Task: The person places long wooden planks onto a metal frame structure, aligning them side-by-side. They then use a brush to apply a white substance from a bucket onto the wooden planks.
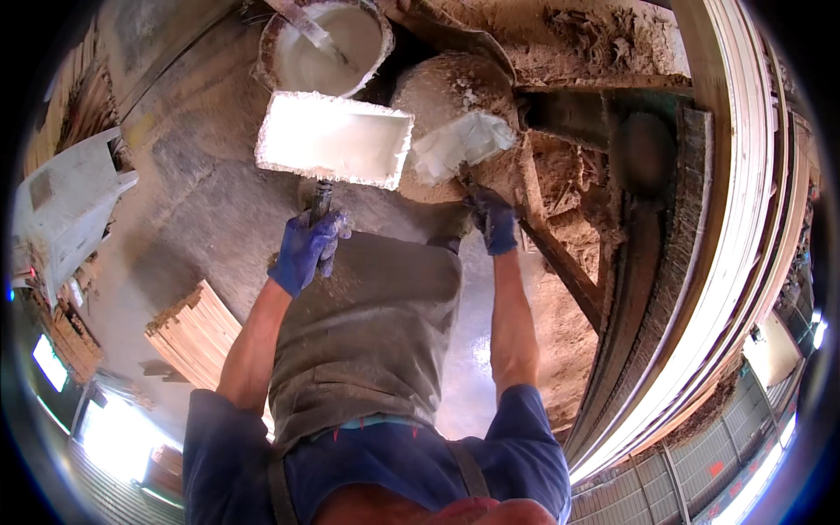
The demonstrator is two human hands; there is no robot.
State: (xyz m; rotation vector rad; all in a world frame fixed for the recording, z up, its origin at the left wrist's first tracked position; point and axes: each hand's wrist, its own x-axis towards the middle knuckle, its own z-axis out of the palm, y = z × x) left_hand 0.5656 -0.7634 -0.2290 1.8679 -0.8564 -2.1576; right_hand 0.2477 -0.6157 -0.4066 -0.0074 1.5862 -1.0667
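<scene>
My left hand [308, 249], in a blue glove, is closed around the dark handle [321, 199] of a rectangular tray. The tray [337, 136] is coated white, with a rough, crusted rim, and its inside is partly lost in glare. My right hand [493, 219], also gloved in blue, is closed on the short end of a broad, white-smeared scraper [462, 147]. The scraper's blade lies over or against a dusty brown rounded object [451, 83]. Just beyond the tray stands a round bucket [266, 54] of whitish liquid, with a flat stick [299, 22] dipping into it.
To the right, long wooden boards [735, 219] stand stacked beside a dark metal frame [643, 254], with brown dust [560, 341] heaped under it. A bundle of wooden slats [197, 332] lies on the floor at left, near a pale angular casing [70, 197].
</scene>
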